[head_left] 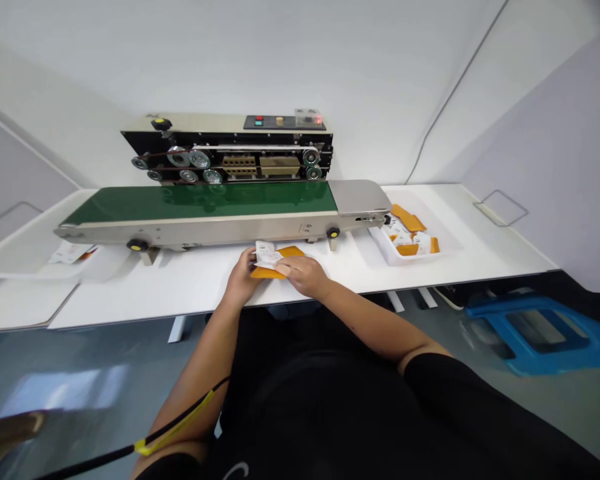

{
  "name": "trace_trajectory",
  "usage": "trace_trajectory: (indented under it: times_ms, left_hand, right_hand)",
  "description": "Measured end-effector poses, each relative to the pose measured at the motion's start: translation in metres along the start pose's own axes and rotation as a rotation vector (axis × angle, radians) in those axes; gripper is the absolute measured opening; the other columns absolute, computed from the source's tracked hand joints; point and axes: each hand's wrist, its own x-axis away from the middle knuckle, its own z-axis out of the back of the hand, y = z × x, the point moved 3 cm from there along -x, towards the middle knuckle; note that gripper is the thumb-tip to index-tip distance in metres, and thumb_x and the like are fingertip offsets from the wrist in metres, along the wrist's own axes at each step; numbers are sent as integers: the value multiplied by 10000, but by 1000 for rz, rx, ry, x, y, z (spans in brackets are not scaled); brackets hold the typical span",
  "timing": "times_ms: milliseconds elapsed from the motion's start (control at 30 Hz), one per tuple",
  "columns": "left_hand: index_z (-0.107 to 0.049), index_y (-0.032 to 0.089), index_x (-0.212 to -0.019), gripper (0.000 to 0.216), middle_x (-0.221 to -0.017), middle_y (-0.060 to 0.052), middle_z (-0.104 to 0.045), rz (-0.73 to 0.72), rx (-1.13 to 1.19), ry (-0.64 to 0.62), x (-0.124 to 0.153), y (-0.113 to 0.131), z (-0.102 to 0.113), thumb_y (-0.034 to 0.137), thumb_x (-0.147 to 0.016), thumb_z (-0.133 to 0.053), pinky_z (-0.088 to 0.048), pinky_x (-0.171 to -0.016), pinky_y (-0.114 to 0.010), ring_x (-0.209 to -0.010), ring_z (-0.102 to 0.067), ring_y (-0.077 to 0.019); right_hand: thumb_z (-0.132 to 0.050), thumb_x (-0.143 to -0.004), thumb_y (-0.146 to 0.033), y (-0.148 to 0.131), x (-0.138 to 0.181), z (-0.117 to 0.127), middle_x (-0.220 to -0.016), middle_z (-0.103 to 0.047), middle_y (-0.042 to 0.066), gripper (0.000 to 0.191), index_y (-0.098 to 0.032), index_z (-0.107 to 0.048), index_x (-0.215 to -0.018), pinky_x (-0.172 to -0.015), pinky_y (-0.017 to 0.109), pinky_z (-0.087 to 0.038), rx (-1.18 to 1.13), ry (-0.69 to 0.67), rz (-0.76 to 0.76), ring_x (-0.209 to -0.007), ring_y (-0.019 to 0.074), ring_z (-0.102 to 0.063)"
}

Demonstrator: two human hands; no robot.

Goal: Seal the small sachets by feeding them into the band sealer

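Note:
Just in front of the conveyor sealing machine, both my hands are closed around a small orange-and-white packet [268,273] over the white table. My left hand [242,275] grips its left edge, with the fingers partly behind it. From the right, my right hand [306,275] pinches the packet near its middle. A white printed part [267,253] stands up at the packet's upper left; whether it is a separate sachet I cannot tell. The machine's green belt [210,200] runs behind my hands.
A clear plastic bin [395,257] of orange and white packets [411,233] stands right of the conveyor. At the left end sits a shallow tray [103,263] with white packets [70,252]. Wheels and a control panel [285,122] face me. A blue stool [510,333] is at lower right.

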Motion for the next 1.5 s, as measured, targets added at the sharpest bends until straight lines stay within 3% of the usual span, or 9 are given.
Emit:
trace_trajectory:
  times_ms: [200,333,500,667,867,1000,1233,1367,1500]
  left_hand:
    - [-514,196,-1518,1001,-1566,-234,-526,-176,-278,86,4,-2,1,415,-656,-974,-442,-1207,-616,-1462,-523,-440]
    - [-628,255,-1439,744,-1652,-172,-455,-291,-357,14,18,7,9,333,-763,-927,-368,-1270,-595,-1529,-446,-393]
    - [-783,289,-1208,335,-1358,-85,-698,-338,-273,-61,27,16,15,209,-883,-786,-481,-1174,-500,-1303,-616,-286]
    - [-845,319,-1105,222,-1210,-70,-729,-349,-228,-50,30,18,15,228,-924,-756,-520,-1079,-457,-1162,-633,-253]
    - [-830,254,-1023,191,-1006,-51,-708,-205,50,261,34,11,23,419,-939,-780,-566,-885,-357,-963,-673,-211]
    - [-753,214,-996,400,-740,0,-609,47,273,360,32,-6,20,607,-969,-684,-494,-563,-281,-606,-571,-149]
    - [-772,203,-1070,468,-857,-46,-692,37,182,237,35,1,19,642,-991,-630,-511,-507,-277,-554,-568,-128]
    - [-803,247,-1159,336,-1224,-96,-710,-212,-61,234,38,17,18,510,-1017,-649,-648,-812,-366,-910,-717,-198]
    - [-739,318,-1327,318,-1401,-101,-646,-433,-219,58,39,20,5,404,-1050,-609,-622,-1038,-476,-1323,-638,-280]
  right_hand:
    - [-534,-1080,-262,-4,4,-4,-1510,-673,68,352,-278,-731,-1371,-1004,379,-624,-40,-124,-115,-1210,239,-744]
    - [-590,-1034,-211,-2,4,-11,-1491,-687,68,372,-259,-728,-1376,-1138,428,-558,-146,-175,-145,-1336,253,-674]
    - [-644,-931,-100,7,3,-17,-1498,-671,111,482,-207,-710,-1396,-1230,507,-469,-214,-212,-159,-1396,289,-601]
    - [-738,-898,-173,13,4,-20,-1521,-637,152,552,-172,-668,-1446,-1242,523,-440,-264,-241,-231,-1415,313,-562]
    - [-859,-851,-410,10,5,-20,-1632,-538,141,718,-202,-634,-1500,-1305,572,-341,-249,-305,-284,-1548,372,-421]
    - [-869,-819,-563,4,-4,-11,-1651,-505,163,870,-185,-580,-1548,-1314,592,-307,-274,-215,-258,-1569,392,-374]
    - [-659,-997,-419,-11,-20,4,-1109,-740,100,335,-235,-729,-1268,-1051,470,-545,-454,117,-455,-1088,264,-667]
    - [-648,-982,-511,-21,-18,-9,-852,-709,16,477,-230,-631,-1368,-767,338,-598,-847,104,-710,-770,184,-679]
    - [-656,-956,-451,-26,-18,-14,-965,-757,14,606,-266,-483,-1506,-592,262,-571,-1115,57,-843,-701,154,-705]
